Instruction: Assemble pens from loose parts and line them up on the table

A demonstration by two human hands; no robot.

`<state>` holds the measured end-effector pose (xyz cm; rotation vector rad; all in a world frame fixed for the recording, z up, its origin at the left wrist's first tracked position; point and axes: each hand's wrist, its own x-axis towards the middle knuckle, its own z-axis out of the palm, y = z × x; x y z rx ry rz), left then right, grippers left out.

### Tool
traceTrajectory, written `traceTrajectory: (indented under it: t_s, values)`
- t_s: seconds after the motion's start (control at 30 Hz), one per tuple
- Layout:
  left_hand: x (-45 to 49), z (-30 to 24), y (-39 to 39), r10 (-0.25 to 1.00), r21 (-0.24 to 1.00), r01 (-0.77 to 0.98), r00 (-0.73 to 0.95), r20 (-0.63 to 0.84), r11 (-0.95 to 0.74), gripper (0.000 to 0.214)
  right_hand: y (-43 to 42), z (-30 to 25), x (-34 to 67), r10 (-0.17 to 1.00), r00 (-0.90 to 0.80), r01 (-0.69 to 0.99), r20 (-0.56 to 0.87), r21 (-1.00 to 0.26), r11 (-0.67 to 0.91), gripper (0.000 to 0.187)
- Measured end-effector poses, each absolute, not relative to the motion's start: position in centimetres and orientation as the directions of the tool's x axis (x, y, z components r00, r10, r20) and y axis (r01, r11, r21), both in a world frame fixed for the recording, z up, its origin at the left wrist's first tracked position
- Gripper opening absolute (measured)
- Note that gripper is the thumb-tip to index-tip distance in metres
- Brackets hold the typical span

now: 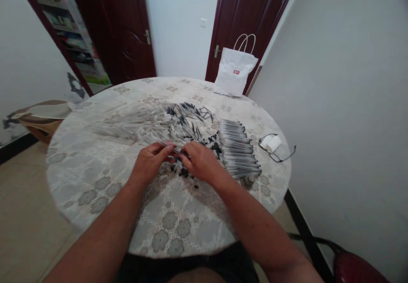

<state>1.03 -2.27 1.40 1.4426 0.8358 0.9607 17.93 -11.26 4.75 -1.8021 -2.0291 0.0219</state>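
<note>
My left hand (152,160) and my right hand (200,162) meet over the middle of a round table (95,176), fingertips pinched together on a slim pen part (177,151) held between them. Just beyond the hands lies a heap of clear pen barrels (137,125) and a scatter of thin black refills (191,115). Small black caps (216,147) lie by my right hand. To the right sits a tidy stack of assembled pens (237,149).
A white charger with a black cable (273,143) lies at the table's right edge. A white paper bag (234,70) leans at the far side against a dark red door (251,15). A red chair (357,270) is at the lower right.
</note>
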Motion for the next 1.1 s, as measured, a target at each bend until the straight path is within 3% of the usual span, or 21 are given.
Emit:
traceTrajectory:
  t_s: [0.13,0.23,0.47,0.83,1.1]
  values:
    - [0.9,1.2,-1.8,0.960,0.993,-0.071,0.257,0.106,-0.090,0.037,-13.7,7.9,21.8,0.984,-0.087,0.966,0.157,-0.229,0.122,0.012]
    - [0.7,1.0,-1.2,0.982,0.990,-0.072,0.138,0.126,-0.117,0.036,-16.3,9.2,26.4,0.989,-0.006,0.976,0.147,-0.213,0.037,0.013]
    - [0.4,0.9,-0.9,0.971,0.964,0.148,0.133,0.201,-0.220,0.028,-20.0,7.6,34.9,0.958,0.283,0.957,-0.042,-0.052,-0.285,0.015]
    - [0.0,1.2,-0.7,0.975,0.939,0.262,0.054,0.216,-0.222,0.030,-19.7,6.0,35.8,0.924,0.371,0.928,-0.098,0.015,-0.371,0.029]
    - [0.1,1.0,-0.5,0.977,0.946,0.241,0.055,0.208,-0.215,0.026,-19.4,5.7,35.5,0.932,0.339,0.941,-0.131,0.028,-0.338,0.025]
